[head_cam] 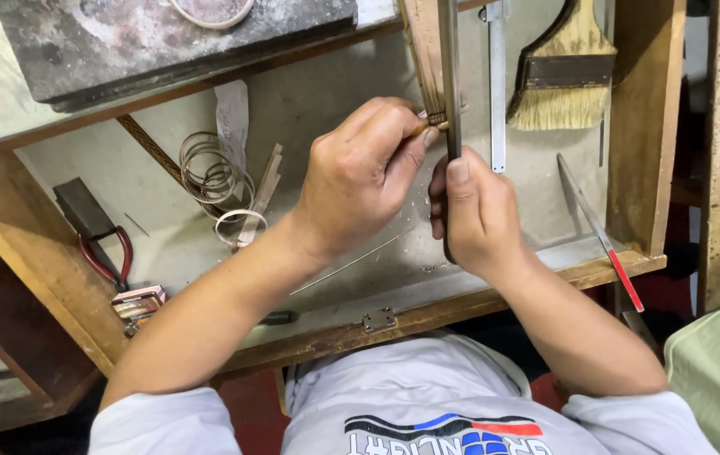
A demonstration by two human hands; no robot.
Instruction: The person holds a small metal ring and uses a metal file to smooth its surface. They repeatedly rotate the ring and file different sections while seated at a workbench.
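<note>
Wooden-framed work surface, grey tray floor walled by timber on three sides.
Left hand pinching a small metal piece against a wooden peg; right hand closed round a flat file, just beside the left. Left of the left hand: wire rings, red-handled pliers by the wall. Right of the right hand: brush, red-tipped file near the rim; bare floor between.
</note>
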